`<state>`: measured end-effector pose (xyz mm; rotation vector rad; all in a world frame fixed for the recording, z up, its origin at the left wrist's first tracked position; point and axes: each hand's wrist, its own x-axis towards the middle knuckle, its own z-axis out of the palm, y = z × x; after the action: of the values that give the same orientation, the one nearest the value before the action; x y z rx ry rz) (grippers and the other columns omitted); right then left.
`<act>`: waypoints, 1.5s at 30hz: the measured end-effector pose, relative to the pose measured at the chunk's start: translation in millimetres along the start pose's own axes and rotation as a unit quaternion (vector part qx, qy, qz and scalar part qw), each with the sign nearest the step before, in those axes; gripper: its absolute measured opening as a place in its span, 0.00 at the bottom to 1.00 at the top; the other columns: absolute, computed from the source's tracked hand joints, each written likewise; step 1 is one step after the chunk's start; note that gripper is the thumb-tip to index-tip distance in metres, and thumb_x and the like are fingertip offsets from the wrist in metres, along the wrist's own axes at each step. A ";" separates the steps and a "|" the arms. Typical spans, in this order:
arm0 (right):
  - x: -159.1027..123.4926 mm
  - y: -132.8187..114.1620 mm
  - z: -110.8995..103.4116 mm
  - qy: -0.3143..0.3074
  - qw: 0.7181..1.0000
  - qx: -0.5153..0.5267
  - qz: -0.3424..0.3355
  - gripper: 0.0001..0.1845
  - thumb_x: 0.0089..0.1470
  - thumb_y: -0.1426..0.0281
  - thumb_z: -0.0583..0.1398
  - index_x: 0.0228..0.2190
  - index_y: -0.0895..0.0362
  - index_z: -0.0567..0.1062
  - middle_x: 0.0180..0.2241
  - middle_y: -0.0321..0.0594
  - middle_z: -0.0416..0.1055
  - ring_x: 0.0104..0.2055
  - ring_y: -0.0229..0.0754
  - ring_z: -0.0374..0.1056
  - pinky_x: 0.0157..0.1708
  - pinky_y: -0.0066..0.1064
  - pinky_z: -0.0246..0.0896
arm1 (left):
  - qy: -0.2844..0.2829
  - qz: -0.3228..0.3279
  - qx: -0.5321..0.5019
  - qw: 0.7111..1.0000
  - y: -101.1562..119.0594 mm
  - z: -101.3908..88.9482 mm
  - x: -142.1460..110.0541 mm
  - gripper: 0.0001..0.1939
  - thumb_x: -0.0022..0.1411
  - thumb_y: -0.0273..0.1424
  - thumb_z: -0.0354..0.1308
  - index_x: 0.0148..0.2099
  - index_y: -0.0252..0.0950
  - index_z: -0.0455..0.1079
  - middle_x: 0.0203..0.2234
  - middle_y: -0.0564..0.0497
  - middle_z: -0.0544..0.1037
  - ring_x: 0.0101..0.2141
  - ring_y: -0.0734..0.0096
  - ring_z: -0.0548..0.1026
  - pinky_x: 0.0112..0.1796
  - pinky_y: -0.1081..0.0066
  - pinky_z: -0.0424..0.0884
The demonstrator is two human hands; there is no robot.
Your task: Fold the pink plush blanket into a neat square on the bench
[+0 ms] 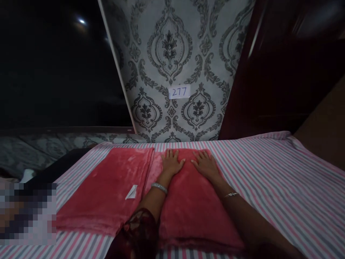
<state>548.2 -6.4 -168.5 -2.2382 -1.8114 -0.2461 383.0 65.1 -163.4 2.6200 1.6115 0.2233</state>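
A plush red blanket lies folded on the striped cloth, its right section (194, 205) and left section (107, 180) side by side, with a paler strip between them. Flat on the far end of the right section rests my left hand (171, 162), fingers spread. My right hand (206, 164) presses on the same section near its far right corner, also with fingers apart. Neither hand grips the fabric. A small white label (131, 192) shows on the left section. Bracelets circle both wrists.
Pink, grey and white striped cloth (272, 180) covers the surface beneath. Behind stands a patterned wall with a paper marked 277 (179, 92). A large dark screen (59, 72) is at the left, a dark red glossy panel (264, 82) at the right. The lower left corner is blurred out.
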 end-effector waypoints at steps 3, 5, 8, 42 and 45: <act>-1.8 7.8 26.0 -0.018 1.000 0.004 0.014 0.31 0.67 0.55 0.47 0.66 0.54 0.60 0.67 0.46 0.56 0.70 0.52 0.45 0.66 0.52 0.39 | 0.003 -0.026 -0.001 1.000 -0.3 0.0 3.3 0.40 0.67 0.54 0.35 0.71 0.36 0.52 0.70 0.39 0.53 0.70 0.51 0.46 0.64 0.41 0.43; -3.3 11.9 33.9 -0.020 1.000 0.008 0.017 0.32 0.67 0.54 0.46 0.66 0.53 0.60 0.68 0.45 0.54 0.70 0.51 0.44 0.66 0.52 0.38 | 0.006 -0.033 -0.003 0.999 -1.8 2.3 5.1 0.41 0.66 0.54 0.35 0.71 0.33 0.52 0.70 0.39 0.53 0.70 0.51 0.46 0.65 0.42 0.43; -2.1 14.2 35.5 -0.026 0.999 0.013 0.018 0.32 0.67 0.53 0.46 0.66 0.53 0.60 0.68 0.45 0.54 0.70 0.52 0.45 0.66 0.53 0.40 | 0.003 -0.029 -0.008 1.000 -4.4 6.4 6.6 0.42 0.66 0.55 0.35 0.71 0.31 0.52 0.70 0.37 0.53 0.69 0.49 0.46 0.64 0.41 0.43; -156.5 -10.3 -26.6 -0.062 0.998 0.001 -0.029 0.32 0.66 0.53 0.46 0.68 0.46 0.54 0.70 0.41 0.46 0.71 0.58 0.41 0.63 0.60 0.45 | -0.031 0.160 -0.067 0.984 -28.4 -10.4 -205.7 0.30 0.71 0.44 0.44 0.71 0.40 0.52 0.70 0.43 0.53 0.70 0.58 0.47 0.65 0.44 0.45; -163.0 -2.4 -35.5 -0.104 0.993 0.033 -0.034 0.31 0.67 0.55 0.47 0.68 0.47 0.54 0.70 0.42 0.46 0.71 0.57 0.43 0.63 0.57 0.46 | -0.025 0.187 -0.094 0.978 -43.2 -13.9 -223.6 0.30 0.70 0.43 0.47 0.70 0.40 0.53 0.69 0.42 0.56 0.69 0.60 0.50 0.65 0.49 0.48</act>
<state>512.1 -168.7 -181.1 -2.2312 -1.9701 0.0364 243.5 -114.9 -175.9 2.7271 1.0137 0.3055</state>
